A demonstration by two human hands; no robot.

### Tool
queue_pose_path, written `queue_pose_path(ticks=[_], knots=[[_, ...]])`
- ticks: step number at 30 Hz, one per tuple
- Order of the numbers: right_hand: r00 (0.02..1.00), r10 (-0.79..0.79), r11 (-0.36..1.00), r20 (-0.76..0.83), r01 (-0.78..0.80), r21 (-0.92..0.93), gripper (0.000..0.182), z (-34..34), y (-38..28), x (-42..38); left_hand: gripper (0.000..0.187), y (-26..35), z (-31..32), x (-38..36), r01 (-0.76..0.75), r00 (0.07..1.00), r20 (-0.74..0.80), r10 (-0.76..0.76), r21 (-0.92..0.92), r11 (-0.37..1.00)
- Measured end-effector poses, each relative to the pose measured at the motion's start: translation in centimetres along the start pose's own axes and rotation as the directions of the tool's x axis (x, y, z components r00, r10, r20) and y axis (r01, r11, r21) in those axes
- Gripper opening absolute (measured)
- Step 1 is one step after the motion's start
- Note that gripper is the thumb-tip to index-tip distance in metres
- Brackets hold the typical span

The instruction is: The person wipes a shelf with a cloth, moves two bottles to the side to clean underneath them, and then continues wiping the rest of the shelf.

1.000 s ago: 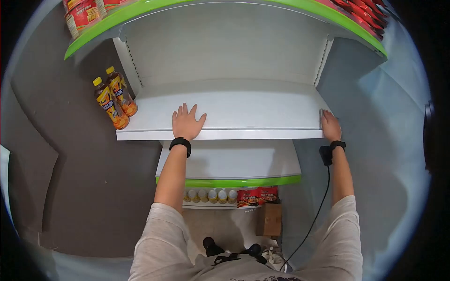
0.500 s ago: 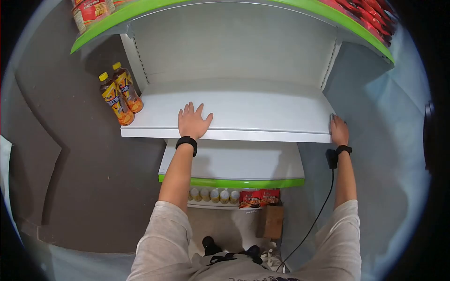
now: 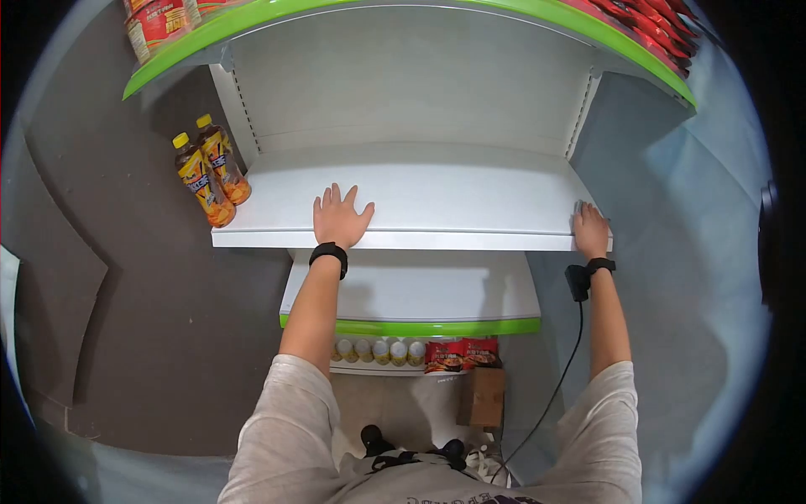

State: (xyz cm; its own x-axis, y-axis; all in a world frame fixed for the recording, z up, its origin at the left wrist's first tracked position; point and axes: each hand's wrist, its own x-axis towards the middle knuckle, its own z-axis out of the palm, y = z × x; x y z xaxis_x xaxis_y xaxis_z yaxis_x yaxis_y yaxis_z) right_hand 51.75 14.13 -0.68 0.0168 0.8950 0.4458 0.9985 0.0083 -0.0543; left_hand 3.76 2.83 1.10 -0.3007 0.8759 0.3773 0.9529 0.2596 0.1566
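Observation:
My left hand (image 3: 339, 222) lies flat on the white shelf (image 3: 453, 189), palm down near its front edge, fingers spread, with nothing in it. At the right end of the same shelf, my right hand (image 3: 592, 231) is bent over a small greyish thing (image 3: 578, 207) at its fingertips; most of that is hidden, so its kind cannot be made out. Two bottles of orange-brown drink (image 3: 204, 181) with yellow caps and yellow-blue labels stand side by side at the shelf's left end, away from both hands.
Above is a green-edged shelf (image 3: 403, 4) with red tubs (image 3: 159, 29) and red packets (image 3: 651, 29). Below are another green-edged shelf (image 3: 411, 286), several cans (image 3: 382, 351), red snack bags (image 3: 460, 354) and a brown box (image 3: 482, 399). A black cable (image 3: 561, 382) hangs from my right wrist.
My right hand has slid slightly left along the shelf, with the greyish thing still at its fingers. My left hand stays flat in place; the whole view has shifted a little.

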Motion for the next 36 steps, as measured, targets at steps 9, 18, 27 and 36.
queue_pose_path(ticks=[9, 18, 27, 36], knots=[[0.995, -0.084, 0.996, -0.051, 0.085, 0.02, 0.05, 0.4, -4.1, -1.2, 0.059, 0.2, -0.3, 0.0, 0.014, 1.0, 0.014, -0.014, -0.012, 1.0], [0.963, -0.231, 0.962, -0.139, 0.247, 0.111, 0.049, -0.6, -10.5, -3.2, 0.061, 0.4, -0.4, -0.1, 0.036, 0.998, 0.052, -0.036, 0.007, 0.999], [0.879, -0.392, 0.872, -0.27, 0.449, 0.194, 0.047, -1.8, -20.1, -6.6, 0.061, 0.2, -0.2, 0.1, 0.033, 0.997, 0.066, -0.034, 0.013, 0.999], [0.824, -0.527, 0.786, -0.206, 0.565, 0.252, 0.053, -2.2, -26.4, -7.7, 0.06, 0.5, -0.6, -0.1, 0.033, 0.998, 0.06, -0.033, 0.003, 0.999]])
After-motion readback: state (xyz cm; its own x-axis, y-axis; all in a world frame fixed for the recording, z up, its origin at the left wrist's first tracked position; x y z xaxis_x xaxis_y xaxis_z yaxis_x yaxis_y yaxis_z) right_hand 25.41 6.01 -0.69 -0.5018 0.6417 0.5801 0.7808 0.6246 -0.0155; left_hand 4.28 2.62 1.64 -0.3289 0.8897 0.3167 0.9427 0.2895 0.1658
